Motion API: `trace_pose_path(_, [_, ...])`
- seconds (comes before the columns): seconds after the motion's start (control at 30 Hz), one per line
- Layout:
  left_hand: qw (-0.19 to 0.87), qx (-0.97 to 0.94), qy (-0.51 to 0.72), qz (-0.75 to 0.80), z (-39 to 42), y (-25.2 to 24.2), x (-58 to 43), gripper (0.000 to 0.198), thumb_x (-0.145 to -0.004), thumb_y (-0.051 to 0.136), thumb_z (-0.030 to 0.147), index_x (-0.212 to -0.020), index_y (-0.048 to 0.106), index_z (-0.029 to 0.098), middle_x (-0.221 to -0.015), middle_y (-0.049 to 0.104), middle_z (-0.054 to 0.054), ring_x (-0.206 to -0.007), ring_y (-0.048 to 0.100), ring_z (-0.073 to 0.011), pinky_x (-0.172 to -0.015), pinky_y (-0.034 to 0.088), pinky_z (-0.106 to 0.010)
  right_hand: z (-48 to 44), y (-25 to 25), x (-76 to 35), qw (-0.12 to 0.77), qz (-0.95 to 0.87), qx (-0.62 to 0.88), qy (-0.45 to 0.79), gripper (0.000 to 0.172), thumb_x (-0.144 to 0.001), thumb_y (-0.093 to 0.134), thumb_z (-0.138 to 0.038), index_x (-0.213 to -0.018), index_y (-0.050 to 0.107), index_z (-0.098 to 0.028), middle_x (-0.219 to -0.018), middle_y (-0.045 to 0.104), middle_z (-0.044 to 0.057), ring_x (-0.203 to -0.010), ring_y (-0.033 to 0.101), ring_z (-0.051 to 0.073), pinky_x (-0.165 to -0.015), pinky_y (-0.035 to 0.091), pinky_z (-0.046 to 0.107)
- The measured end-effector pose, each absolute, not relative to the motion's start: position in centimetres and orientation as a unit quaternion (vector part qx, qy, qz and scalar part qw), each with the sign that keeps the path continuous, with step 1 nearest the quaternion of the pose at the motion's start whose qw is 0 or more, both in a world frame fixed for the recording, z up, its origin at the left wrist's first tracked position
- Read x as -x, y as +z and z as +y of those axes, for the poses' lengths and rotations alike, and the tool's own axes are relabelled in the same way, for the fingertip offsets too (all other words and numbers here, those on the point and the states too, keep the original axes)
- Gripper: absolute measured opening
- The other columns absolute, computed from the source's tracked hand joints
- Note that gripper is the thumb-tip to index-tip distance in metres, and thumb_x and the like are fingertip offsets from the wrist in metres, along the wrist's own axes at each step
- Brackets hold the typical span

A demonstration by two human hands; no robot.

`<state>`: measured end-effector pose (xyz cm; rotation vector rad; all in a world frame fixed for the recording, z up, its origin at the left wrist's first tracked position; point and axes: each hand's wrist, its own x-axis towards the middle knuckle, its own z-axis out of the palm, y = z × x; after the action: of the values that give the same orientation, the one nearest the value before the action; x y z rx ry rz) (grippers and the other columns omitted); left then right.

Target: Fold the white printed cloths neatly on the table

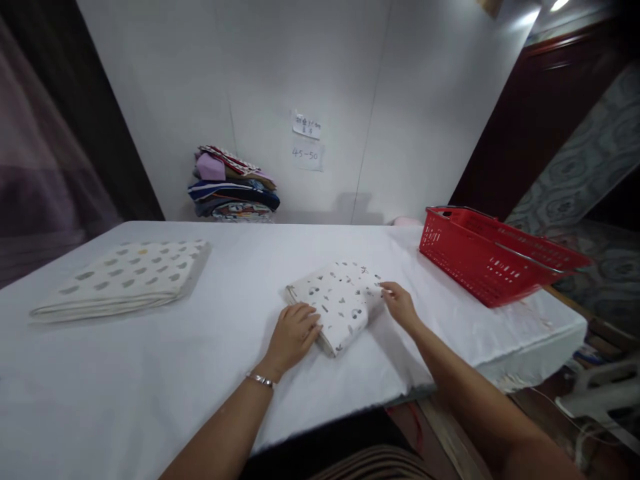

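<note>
A small folded white cloth with grey and dark prints (340,303) lies on the white-covered table (200,373), a little right of centre. My left hand (294,333) rests on its near left edge, fingers bent and pressing on the fabric. At the cloth's right edge is my right hand (400,303), fingers close together and touching the fold. A thin bracelet circles my left wrist.
A larger folded cloth with grey spots (125,277) lies at the table's left. A red plastic basket (490,260) stands at the right edge. A stack of folded colourful fabrics (233,187) sits against the white wall, below paper notes (306,140).
</note>
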<state>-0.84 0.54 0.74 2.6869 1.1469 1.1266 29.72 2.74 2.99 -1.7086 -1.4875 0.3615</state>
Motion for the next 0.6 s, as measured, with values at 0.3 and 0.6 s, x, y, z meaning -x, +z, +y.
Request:
trace_pose_path(0.3, [0.105,-0.885,0.336,0.305,-0.3,1.4,-0.5,0.023,-0.091,0.042,0.03,-0.088,0.064,0.022,-0.09,0.062,-0.004,-0.087,0.054,-0.0166,-0.083,0.043,-0.035,8.3,3.1,-36.0,0.292,-0.487,0.767,0.297,0.023,-0.079,0.055,-0.034,-0.078,0.067,-0.015,-0.073,0.068,0.007,-0.068,0.062,0.017,-0.06,0.049,0.026])
trace_pose_path(0.6, [0.119,-0.875,0.344,0.32,-0.6,1.6,-0.6,0.023,-0.091,0.043,0.03,-0.089,0.065,0.022,-0.088,0.062,-0.003,-0.087,0.054,-0.0163,-0.081,0.043,-0.033,11.2,4.0,-35.6,0.179,-0.51,0.771,0.337,0.04,-0.073,0.062,-0.052,-0.089,0.066,-0.015,-0.101,0.066,0.011,-0.081,0.062,0.021,-0.062,0.048,0.027])
